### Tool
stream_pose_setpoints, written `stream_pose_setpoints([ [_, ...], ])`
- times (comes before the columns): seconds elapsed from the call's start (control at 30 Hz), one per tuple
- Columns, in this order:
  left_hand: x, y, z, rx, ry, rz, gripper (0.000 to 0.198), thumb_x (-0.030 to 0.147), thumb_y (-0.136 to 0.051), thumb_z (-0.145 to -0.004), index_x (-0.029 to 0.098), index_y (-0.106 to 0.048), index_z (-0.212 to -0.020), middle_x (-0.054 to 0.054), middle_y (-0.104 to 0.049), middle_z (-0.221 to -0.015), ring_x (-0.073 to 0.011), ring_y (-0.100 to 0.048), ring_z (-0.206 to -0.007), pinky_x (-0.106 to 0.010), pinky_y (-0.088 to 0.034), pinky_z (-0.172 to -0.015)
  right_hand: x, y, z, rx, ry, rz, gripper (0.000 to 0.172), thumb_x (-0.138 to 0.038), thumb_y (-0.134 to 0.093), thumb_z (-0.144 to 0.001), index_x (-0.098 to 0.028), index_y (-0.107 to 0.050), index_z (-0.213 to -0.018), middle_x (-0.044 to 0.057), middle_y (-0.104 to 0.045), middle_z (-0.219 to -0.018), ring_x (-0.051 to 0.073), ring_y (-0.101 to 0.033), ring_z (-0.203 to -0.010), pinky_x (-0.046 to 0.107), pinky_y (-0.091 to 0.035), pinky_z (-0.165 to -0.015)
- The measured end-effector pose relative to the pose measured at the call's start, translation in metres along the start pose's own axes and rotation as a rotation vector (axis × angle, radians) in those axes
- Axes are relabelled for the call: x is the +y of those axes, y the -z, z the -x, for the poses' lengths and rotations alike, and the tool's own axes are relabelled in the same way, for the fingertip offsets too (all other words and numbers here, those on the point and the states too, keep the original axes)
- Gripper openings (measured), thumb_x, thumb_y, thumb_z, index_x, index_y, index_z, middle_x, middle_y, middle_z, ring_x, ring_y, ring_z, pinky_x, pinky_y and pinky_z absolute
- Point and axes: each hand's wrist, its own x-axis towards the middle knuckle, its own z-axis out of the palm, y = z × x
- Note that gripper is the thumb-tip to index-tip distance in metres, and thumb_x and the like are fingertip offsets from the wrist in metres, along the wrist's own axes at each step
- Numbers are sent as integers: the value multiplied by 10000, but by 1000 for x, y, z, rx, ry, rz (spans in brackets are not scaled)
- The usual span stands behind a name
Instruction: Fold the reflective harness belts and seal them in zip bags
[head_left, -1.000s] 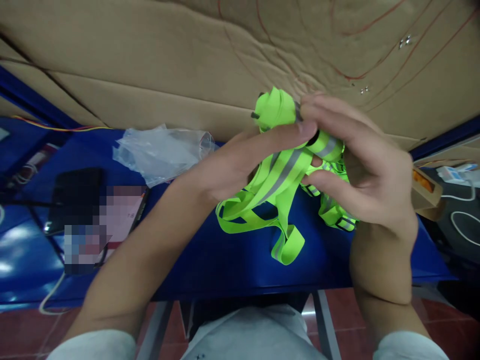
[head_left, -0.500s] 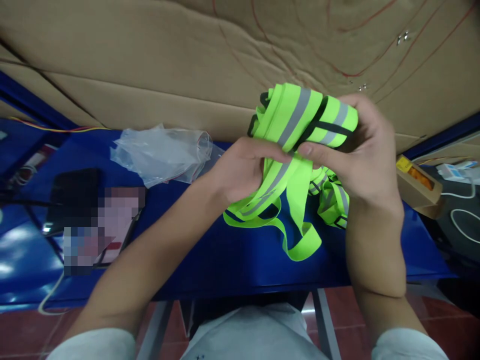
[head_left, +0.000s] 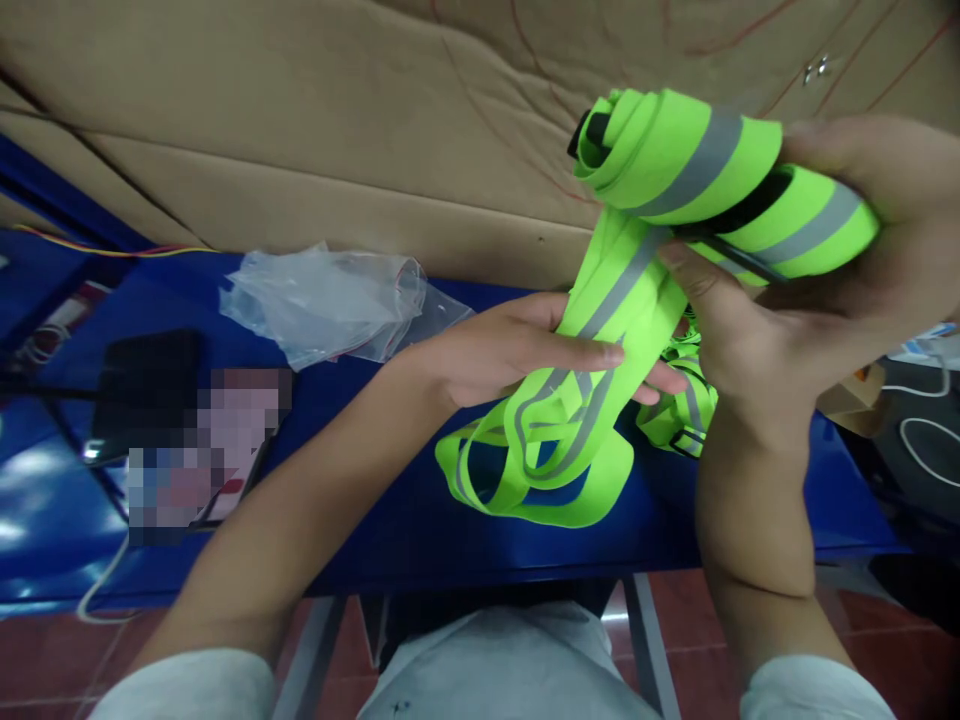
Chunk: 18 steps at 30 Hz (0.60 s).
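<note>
The loose loops of the neon reflective safety harness (head_left: 555, 470) rest on the blue table (head_left: 405, 530) near its front edge. Above the table's middle, your left hand (head_left: 525, 355) loosely grips the strap that feeds upward. Raised over the table's right part, your right hand (head_left: 817, 300) clamps the rolled bundle (head_left: 697, 160). The step in hand appears to be winding. The next turn calls for even strap tension. A clear plastic bag (head_left: 330, 305) lies at the table's far edge.

The reflective strap vest (head_left: 622, 290) is fluorescent green webbing with a grey reflective stripe along each band. Its upper part is wound into a tight roll (head_left: 697, 160) crossed by a black band and gripped, raised, in the right hand (head_left: 840, 280). The loose bands pass between the fingers of the left hand (head_left: 525, 350). Their loops (head_left: 540, 480) hang low over the blue table (head_left: 390, 530).
</note>
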Motion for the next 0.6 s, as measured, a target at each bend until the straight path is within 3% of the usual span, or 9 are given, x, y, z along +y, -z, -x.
stream_pose_setpoints([
  [0.1,0,1,1,59,-79,-56,276,315,-789,-913,177,-777,-1151,-122,-787,-1241,-255,-774,-1110,-363,-627,-983,3,-3,-3,179,335,153,462,-252,-698,-950,-437,-671,-1372,-78,-705,-1324,254,-651,-1301,425,-500,-1198],
  [0.13,2,1,1,58,-100,-58,282,331,-796,-908,179,-779,-1145,-113,-791,-1226,-252,-779,-1082,-361,-634,-965,5,-5,-4,168,385,163,465,-236,-685,-948,-438,-681,-1367,-83,-724,-1305,244,-670,-1269,421,-520,-1176],
  [0.23,11,-5,1,76,-116,-21,371,499,-731,-940,182,-780,-1126,-81,-805,-1138,-247,-782,-1020,-356,-647,-919,12,-8,-8,71,418,175,440,-257,-654,-969,-433,-677,-1371,-55,-728,-1331,250,-688,-1265,452,-555,-1147],
  [0.33,22,-14,-2,198,-49,-11,708,752,-407,-1000,160,-783,-1090,-68,-785,-919,-255,-786,-898,-370,-649,-828,13,-8,-9,-24,419,210,414,-276,-652,-987,-454,-668,-1361,-43,-709,-1365,263,-675,-1300,479,-540,-1181],
  [0.4,26,-17,-4,261,-51,2,811,793,-293,-999,150,-781,-1076,-62,-748,-822,-240,-774,-791,-367,-644,-761,9,-6,-8,-95,390,181,386,-276,-633,-997,-444,-680,-1342,-34,-698,-1381,283,-660,-1326,508,-522,-1205],
  [0.5,24,-17,-7,301,-140,61,588,650,-434,-1046,162,-763,-1054,-38,-735,-782,-164,-720,-650,-275,-610,-636,1,0,-10,-265,333,95,392,-227,-584,-1005,-382,-692,-1348,-11,-653,-1455,277,-575,-1438,525,-423,-1294],
  [0.6,17,-15,-6,424,-225,78,336,410,-521,-1077,152,-728,-1022,-13,-721,-759,-119,-694,-634,-215,-587,-603,3,7,-14,-432,273,-29,420,-250,-658,-978,-326,-686,-1390,-10,-503,-1619,268,-420,-1568,486,-292,-1371],
])
